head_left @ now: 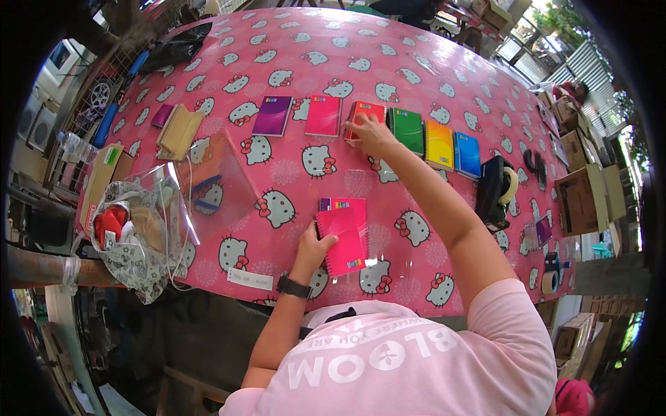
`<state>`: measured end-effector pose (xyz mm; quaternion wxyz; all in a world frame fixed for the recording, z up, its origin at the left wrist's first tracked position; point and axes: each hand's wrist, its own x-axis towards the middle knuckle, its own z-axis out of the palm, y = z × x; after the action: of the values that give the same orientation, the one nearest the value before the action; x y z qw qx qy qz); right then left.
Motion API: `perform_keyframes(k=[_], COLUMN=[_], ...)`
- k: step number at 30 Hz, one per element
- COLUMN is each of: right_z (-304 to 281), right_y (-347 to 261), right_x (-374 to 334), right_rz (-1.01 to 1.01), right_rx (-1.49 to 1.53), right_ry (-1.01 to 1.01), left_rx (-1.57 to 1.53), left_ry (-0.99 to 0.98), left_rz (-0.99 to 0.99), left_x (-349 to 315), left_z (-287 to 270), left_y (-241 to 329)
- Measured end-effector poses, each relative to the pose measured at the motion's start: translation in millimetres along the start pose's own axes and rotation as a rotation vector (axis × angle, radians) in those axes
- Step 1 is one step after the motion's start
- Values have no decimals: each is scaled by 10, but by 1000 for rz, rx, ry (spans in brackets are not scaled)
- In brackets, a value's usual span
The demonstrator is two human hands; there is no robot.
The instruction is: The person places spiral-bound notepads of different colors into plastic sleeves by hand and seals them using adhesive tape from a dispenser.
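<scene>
My left hand (316, 245) grips the left edge of a pink spiral notebook (345, 243) near the table's front edge, thumb on its cover. Behind it, other notebooks show a pink and purple strip at the top, partly hidden. My right arm reaches to the far row, where my right hand (374, 135) closes over a red spiral notebook (369, 109), its fingers at the left side. To its left lie another pink notebook (323, 116) and a purple notebook (272, 116). A green notebook (407, 130), a yellow notebook (439, 144) and a blue notebook (467, 154) continue the row rightward.
A black tape dispenser (494, 191) stands right of the row. At left are a tan block-like stack (180, 133), clear plastic sleeves (220, 180) and a bag of cloth (135, 236). Cardboard boxes (583, 197) sit beyond the right edge. Pink patterned cloth covers the table (291, 173).
</scene>
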<state>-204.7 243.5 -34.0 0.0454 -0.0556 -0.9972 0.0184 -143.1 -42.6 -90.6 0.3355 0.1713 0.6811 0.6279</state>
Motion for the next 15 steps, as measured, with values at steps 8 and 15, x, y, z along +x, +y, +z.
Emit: perform_keyframes(k=[8,15], right_z=[292,-190], right_y=[178,184], right_x=[-10,-101], right_rz=[-19,150], right_rx=[-21,314], right_ry=[164,465], left_rx=[102,79], left_ry=[13,42], left_rz=[22,61], left_x=[-43,8], left_z=[40,32], left_y=[124,31])
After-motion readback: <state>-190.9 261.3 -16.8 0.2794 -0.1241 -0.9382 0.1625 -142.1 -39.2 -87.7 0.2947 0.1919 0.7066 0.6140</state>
